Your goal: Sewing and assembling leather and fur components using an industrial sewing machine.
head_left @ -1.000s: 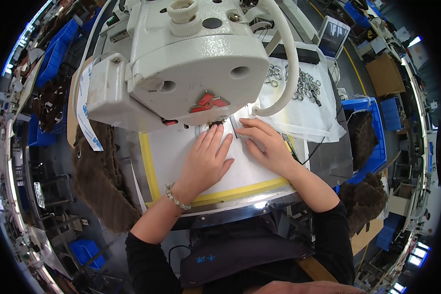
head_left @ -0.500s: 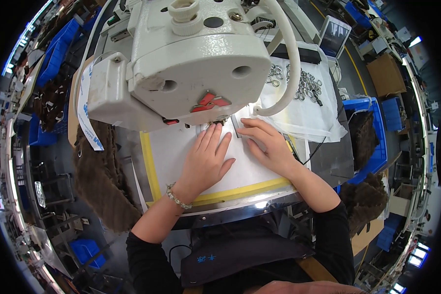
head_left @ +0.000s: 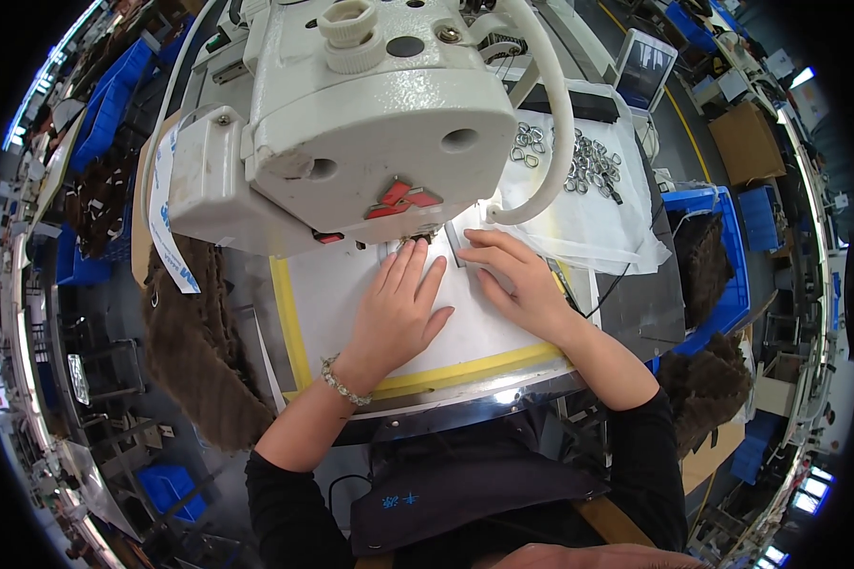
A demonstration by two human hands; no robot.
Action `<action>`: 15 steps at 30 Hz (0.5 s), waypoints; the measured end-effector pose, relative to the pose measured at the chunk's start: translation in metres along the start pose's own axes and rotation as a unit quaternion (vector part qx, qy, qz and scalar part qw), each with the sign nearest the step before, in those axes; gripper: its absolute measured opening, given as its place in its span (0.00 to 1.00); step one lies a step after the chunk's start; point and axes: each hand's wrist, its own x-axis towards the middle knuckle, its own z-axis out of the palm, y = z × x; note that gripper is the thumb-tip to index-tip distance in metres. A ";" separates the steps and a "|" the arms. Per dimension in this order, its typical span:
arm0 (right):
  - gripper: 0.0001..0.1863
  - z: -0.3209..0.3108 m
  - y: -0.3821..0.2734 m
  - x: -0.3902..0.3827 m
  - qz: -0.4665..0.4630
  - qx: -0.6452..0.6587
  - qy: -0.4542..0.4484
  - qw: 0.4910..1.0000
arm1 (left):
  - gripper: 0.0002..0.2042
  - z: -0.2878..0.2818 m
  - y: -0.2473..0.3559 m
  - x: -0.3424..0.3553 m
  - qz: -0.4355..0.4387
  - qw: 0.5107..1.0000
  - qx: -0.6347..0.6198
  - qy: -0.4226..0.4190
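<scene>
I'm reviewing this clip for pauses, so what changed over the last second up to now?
Hardly anything: the white machine head sits very slightly differently in the picture, perhaps only from camera movement. Nothing was visibly taken hold of or let go. The left hand and right hand stayed over the white surface; the metal rings and brown furry piece stayed put.
</scene>
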 end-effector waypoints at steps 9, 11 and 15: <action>0.18 0.000 0.001 -0.001 0.003 -0.009 0.000 1.000 | 0.28 -0.001 0.000 0.001 -0.001 1.000 0.001 0.000; 0.20 -0.001 0.001 -0.002 0.037 0.007 -0.031 0.999 | 0.28 -0.001 0.000 0.000 -0.001 1.000 0.001 0.001; 0.20 -0.001 -0.001 -0.002 0.039 0.010 -0.031 0.999 | 0.28 -0.001 0.001 -0.001 -0.002 1.000 -0.001 0.000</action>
